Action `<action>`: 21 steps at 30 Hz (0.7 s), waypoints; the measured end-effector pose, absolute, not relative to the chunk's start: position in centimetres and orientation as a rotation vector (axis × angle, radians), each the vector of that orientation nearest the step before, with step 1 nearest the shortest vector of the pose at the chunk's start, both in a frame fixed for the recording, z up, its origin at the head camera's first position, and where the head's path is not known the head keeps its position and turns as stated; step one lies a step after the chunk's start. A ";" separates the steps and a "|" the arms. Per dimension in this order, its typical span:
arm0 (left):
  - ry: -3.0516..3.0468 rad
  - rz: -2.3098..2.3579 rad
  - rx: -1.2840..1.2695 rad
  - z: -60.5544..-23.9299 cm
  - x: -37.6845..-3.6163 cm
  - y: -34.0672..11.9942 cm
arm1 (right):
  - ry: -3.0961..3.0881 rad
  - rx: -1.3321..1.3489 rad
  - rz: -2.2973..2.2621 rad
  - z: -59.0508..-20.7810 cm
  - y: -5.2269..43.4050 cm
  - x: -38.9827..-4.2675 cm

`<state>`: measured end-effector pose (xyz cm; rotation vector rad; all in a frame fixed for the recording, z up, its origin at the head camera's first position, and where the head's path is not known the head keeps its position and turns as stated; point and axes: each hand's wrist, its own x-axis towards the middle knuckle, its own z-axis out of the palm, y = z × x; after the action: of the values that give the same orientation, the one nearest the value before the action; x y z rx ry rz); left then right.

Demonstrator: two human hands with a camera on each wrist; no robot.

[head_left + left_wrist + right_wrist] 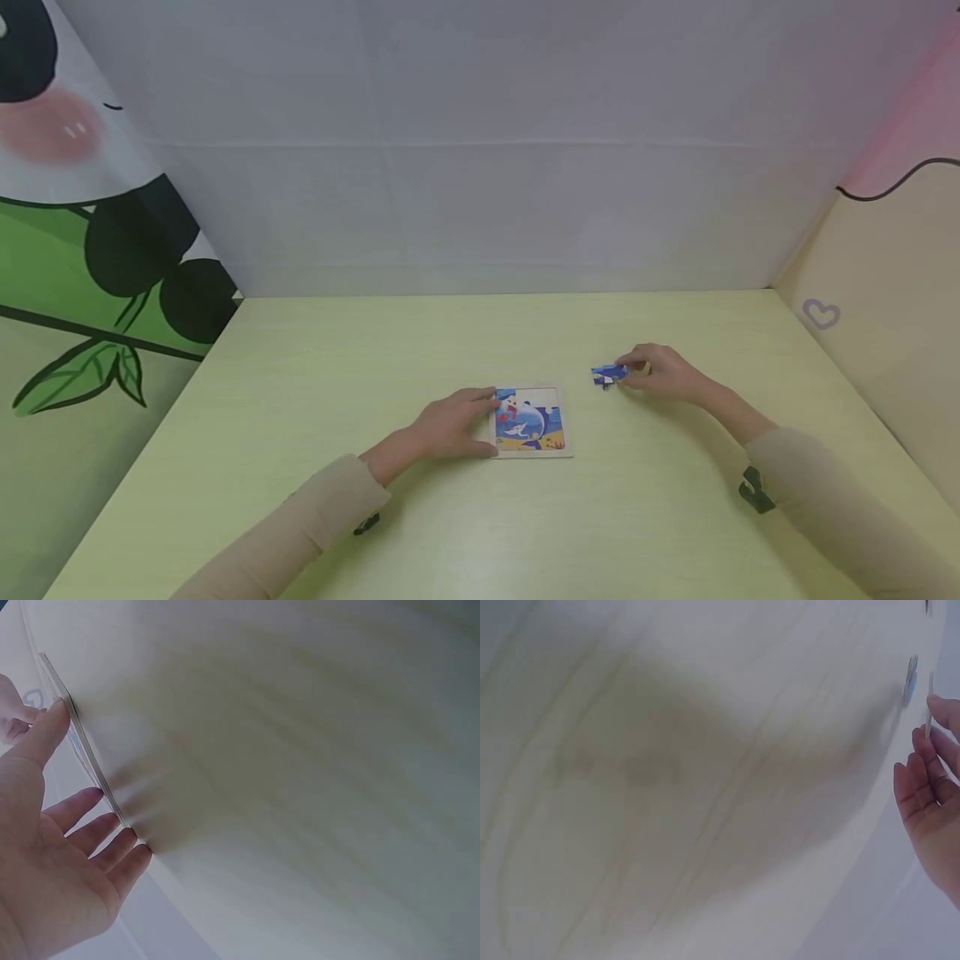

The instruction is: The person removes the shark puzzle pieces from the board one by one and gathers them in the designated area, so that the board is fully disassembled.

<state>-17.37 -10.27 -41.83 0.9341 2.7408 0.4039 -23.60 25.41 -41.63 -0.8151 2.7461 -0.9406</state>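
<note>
A small framed jigsaw puzzle (529, 422) with a dolphin picture lies flat on the table. Pale backing shows in its upper right part. My left hand (454, 425) rests at the frame's left side, fingers fairly straight and spread. In the left wrist view the thumb and fingertips of the left hand (67, 862) touch the edge of the thin frame (90, 761). To the right of the puzzle, my right hand (663, 373) pinches a blue puzzle piece (619, 372). The right wrist view shows this thin piece (929, 724) edge-on between thumb and index finger; another bluish piece (910, 681) appears just beyond it.
The pale yellow table (375, 350) reaches back to a plain greyish-white wall (480, 217). Cartoon-printed panels stand at the left (75, 275) and right (885, 275). A dark object (756, 490) shows beneath the right sleeve, and another (367, 524) beneath the left.
</note>
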 end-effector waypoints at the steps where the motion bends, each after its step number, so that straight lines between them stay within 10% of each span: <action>1: 2.742 0.405 0.938 -41.8 -17.4 -10.3 | 2.752 -0.825 -0.941 -41.6 25.9 -23.6; 21: 2.726 0.452 0.930 -41.6 -17.6 -10.1 | 2.764 -0.845 -0.944 -42.8 29.4 -23.9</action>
<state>-17.58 -10.11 -41.65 0.9299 2.7258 0.4522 -23.85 29.38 -42.80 -0.8452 2.7643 -0.9440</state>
